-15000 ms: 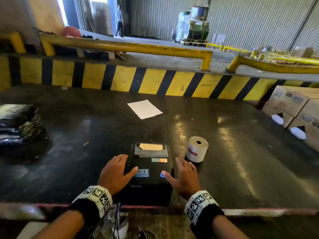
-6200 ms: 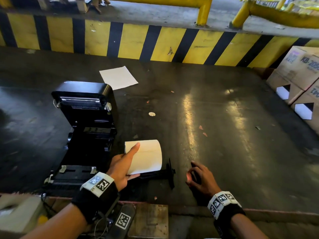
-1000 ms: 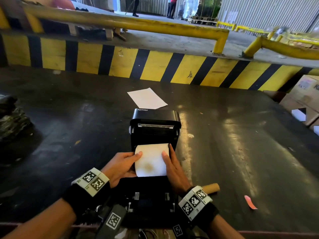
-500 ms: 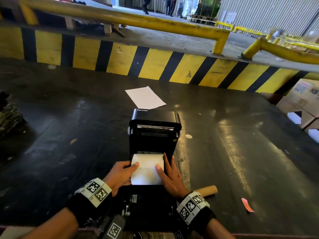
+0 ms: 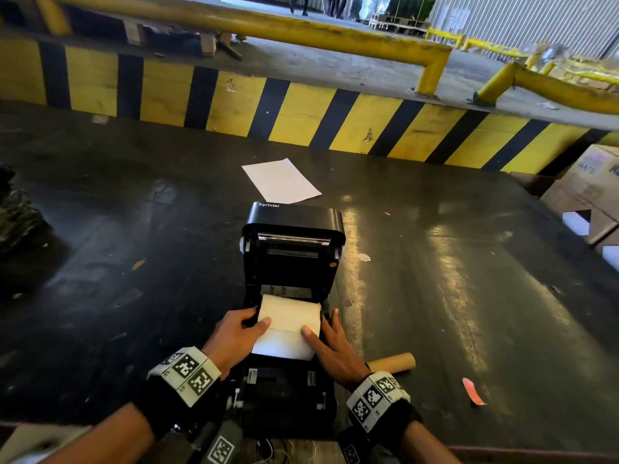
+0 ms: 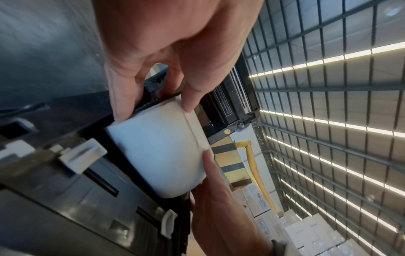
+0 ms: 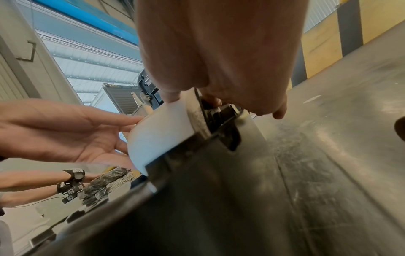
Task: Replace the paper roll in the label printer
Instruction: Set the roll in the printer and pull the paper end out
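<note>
The black label printer (image 5: 292, 262) stands open at the table's near edge, its lid upright. A white paper roll (image 5: 287, 324) lies across the printer's bay, partly sunk in it. My left hand (image 5: 249, 324) holds the roll's left end, thumb on top, fingers at the side; the left wrist view shows these fingertips (image 6: 122, 114) on the paper roll (image 6: 162, 152). My right hand (image 5: 318, 333) grips the right end, thumb on the paper. In the right wrist view its fingers (image 7: 173, 97) touch the roll (image 7: 157, 135) by a black flange.
An empty cardboard core (image 5: 392, 361) lies right of the printer, and a red paper strip (image 5: 472, 391) further right. A white sheet (image 5: 280, 180) lies behind the printer. Cardboard boxes (image 5: 589, 185) stand at the right edge, a dark bundle (image 5: 15, 212) at the left. A striped barrier (image 5: 301, 112) runs behind.
Both hands have lowered the roll from in front of the lid down into the printer's bay. The hands sit lower and closer to the printer body.
</note>
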`<state>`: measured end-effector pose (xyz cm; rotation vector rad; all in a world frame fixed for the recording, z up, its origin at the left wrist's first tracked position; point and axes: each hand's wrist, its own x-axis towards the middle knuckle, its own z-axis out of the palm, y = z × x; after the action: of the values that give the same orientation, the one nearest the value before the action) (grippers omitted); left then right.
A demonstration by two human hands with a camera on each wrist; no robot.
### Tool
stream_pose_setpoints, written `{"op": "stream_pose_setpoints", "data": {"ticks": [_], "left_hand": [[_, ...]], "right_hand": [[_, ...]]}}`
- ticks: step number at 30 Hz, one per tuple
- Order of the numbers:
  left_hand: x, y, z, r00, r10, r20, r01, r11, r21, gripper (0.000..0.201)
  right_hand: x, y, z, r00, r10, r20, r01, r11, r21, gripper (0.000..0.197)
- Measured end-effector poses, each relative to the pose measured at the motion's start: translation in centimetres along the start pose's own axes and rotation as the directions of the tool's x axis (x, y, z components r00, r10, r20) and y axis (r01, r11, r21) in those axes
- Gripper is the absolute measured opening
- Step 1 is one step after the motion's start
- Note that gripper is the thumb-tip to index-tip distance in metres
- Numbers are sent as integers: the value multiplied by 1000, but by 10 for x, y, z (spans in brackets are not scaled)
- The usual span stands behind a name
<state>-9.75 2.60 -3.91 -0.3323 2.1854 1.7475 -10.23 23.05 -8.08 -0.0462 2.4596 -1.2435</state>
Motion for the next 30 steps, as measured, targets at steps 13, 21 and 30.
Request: {"op": "stream_pose_setpoints", "data": {"ticks": [13,21,30], "left_hand": [[3,-11,2,998,41,-37,-42,998,-42,28],[15,-17,7,1000,11,-24,-11,999,-31,31],[18,-13,-3,992,119,-38,-109,974,197,20]], "right_hand": [[3,0,-4,997,-73,-6,74,997,38,107],[5,1,-11,999,-16,40,17,1000,-17,105],[5,-2,-12,1000,12,-27,-7,986,165,76]]}}
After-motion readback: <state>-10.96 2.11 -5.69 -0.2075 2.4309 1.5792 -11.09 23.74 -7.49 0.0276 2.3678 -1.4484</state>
